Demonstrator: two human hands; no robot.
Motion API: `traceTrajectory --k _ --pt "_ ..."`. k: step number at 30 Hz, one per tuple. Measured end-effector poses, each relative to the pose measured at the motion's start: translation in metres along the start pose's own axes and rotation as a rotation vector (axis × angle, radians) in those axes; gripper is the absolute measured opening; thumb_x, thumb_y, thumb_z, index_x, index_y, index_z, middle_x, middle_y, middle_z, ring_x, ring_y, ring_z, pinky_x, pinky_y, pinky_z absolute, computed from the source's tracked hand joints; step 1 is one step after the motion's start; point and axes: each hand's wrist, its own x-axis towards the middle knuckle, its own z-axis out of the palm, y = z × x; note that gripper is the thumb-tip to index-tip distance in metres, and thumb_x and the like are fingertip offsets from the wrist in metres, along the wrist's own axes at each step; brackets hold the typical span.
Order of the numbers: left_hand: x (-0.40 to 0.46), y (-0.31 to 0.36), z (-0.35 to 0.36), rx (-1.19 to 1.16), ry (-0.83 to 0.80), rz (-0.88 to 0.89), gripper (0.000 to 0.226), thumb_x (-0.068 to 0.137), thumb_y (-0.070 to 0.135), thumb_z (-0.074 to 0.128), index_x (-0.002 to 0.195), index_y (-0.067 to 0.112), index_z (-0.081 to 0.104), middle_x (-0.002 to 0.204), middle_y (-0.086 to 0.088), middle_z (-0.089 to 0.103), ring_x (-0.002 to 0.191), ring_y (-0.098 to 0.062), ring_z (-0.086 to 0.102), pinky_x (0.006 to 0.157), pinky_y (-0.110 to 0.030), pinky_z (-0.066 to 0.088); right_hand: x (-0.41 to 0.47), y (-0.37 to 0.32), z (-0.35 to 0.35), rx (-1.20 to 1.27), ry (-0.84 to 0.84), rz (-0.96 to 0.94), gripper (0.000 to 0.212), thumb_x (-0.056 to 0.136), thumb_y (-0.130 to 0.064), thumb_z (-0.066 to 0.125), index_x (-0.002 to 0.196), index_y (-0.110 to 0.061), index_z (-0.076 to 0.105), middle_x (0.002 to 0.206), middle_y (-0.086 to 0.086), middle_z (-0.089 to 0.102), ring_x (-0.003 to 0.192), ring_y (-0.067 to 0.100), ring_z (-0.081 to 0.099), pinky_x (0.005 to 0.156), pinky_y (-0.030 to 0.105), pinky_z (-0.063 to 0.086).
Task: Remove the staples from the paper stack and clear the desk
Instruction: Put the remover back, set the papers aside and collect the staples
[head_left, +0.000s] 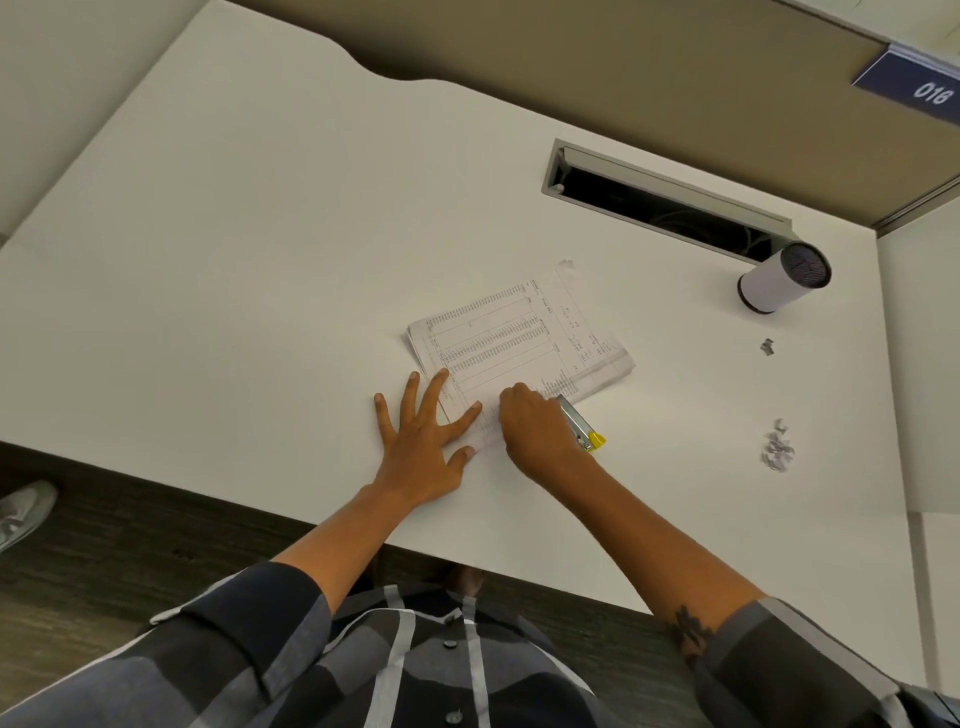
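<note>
Head view: white cup lies tipped beside desk slot.

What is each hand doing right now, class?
Left hand: open, pressing flat on the paper stack.
Right hand: gripping the staple remover.

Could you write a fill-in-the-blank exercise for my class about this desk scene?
1. The left hand presses flat on the ____ stack.
2. The right hand grips a metal tool with a ____ end.
3. The white cylinder stands beside the cable ____ in the desk.
4. The sign on the partition reads ____.

Missing words: paper; yellow; slot; 016
</note>
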Motion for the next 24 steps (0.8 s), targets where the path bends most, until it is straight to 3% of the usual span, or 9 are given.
traceTrajectory --k 3,7,12,18,21,24 --pt "-0.002 -0.004 0.001 0.021 -0.032 0.009 0.069 0.091 0.064 0.051 0.157 0.055 0.030 0.177 -0.004 -0.001 0.162 -0.037 -0.010 0.118 -0.068 -0.022 0.006 0.029 -0.013 0.526 -0.007 0.192 0.022 0.089 0.010 0.052 0.098 -0.010 0.056 0.103 0.007 0.058 0.093 0.022 0.056 0.074 0.029 0.044" --pt "-0.007 -0.012 0.004 0.031 -0.023 0.032 0.067 0.092 0.065 0.045 0.156 0.055 0.032 0.177 -0.003 0.002 0.162 -0.037 -0.004 0.121 -0.071 -0.014 0.001 0.083 -0.035 0.873 0.130 0.380 0.027 0.084 0.013 0.042 0.084 -0.012 0.053 0.090 0.000 0.059 0.079 0.016 0.048 0.065 0.026 0.040" --pt "-0.010 -0.015 0.007 -0.005 -0.017 0.030 0.065 0.094 0.077 0.026 0.154 0.056 0.037 0.177 0.002 0.005 0.163 -0.035 0.001 0.122 -0.064 -0.018 -0.012 0.182 -0.060 0.948 0.282 0.581 0.024 0.081 0.013 0.038 0.092 0.004 0.057 0.091 -0.002 0.060 0.075 0.015 0.047 0.059 0.028 0.037" --pt "-0.003 -0.007 0.004 -0.030 -0.025 -0.036 0.065 0.088 0.086 0.013 0.146 0.069 0.036 0.175 0.015 0.008 0.163 -0.026 0.005 0.119 -0.050 -0.029 -0.016 0.320 -0.095 0.877 0.487 0.757 0.015 0.090 0.007 0.043 0.081 -0.003 0.050 0.080 0.004 0.049 0.076 0.021 0.041 0.056 0.031 0.033" --pt "0.003 -0.007 0.007 -0.013 -0.035 -0.091 0.060 0.083 0.085 0.026 0.143 0.077 0.027 0.174 0.023 0.004 0.161 -0.014 -0.002 0.122 -0.062 -0.014 -0.008 0.373 -0.111 0.831 0.557 0.803 0.013 0.092 0.005 0.043 0.084 0.000 0.053 0.081 0.007 0.049 0.077 0.022 0.041 0.052 0.031 0.031" --pt "0.004 -0.010 0.008 0.016 -0.073 -0.132 0.065 0.078 0.082 0.033 0.141 0.080 0.021 0.171 0.028 0.001 0.162 -0.019 0.003 0.120 -0.070 0.001 0.007 0.406 -0.119 0.818 0.584 0.827 0.021 0.092 0.004 0.045 0.103 0.008 0.062 0.095 0.009 0.057 0.084 0.023 0.048 0.053 0.030 0.035"
